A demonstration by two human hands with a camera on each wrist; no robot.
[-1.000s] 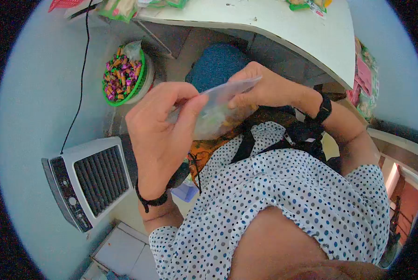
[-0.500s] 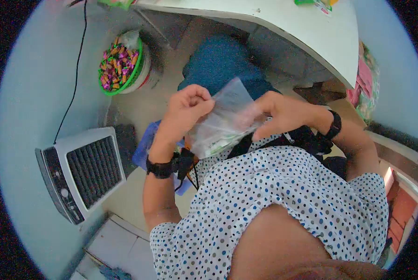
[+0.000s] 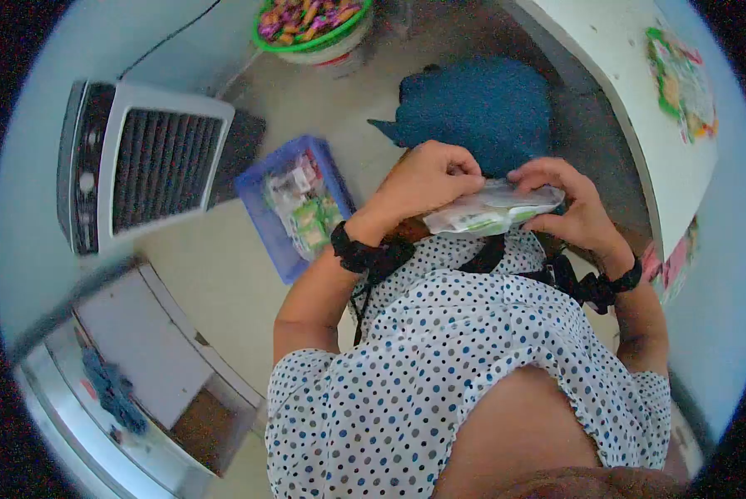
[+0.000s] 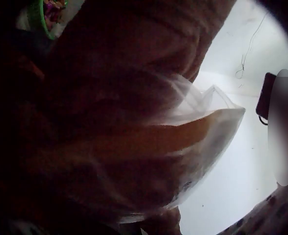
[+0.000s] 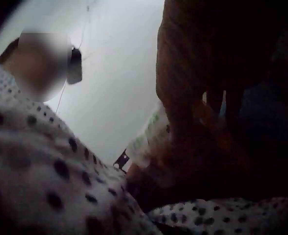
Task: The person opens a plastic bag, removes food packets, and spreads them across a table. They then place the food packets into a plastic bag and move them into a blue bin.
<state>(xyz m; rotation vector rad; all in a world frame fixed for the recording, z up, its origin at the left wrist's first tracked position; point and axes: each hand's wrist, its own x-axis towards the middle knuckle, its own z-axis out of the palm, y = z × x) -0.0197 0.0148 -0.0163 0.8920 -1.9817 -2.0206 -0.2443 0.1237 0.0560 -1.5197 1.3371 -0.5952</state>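
Observation:
In the head view a clear plastic bag [image 3: 493, 204] with green and white contents is held over the lap. My left hand [image 3: 431, 179] pinches its upper left edge between thumb and curled fingers. My right hand [image 3: 577, 208] grips the bag's right end, with fingers above and thumb below. The left wrist view is dark, but the bag's see-through film [image 4: 217, 127] shows there. Seen from the right wrist, the right hand [image 5: 198, 98] is mostly in shadow beside the bag's pale, green-marked side [image 5: 151, 137].
A blue basket [image 3: 260, 220] of small packets stands on the floor left of the lap. A green-rimmed basket [image 3: 352, 29] of wrapped sweets is at the top. An air cooler [image 3: 165, 166] stands at left, and a white table [image 3: 622, 50] curves along the right.
The head view has swung, bringing the blue basket fully into sight. The bag has tipped from upright to nearly flat. My right hand has moved from the bag's face to its right end.

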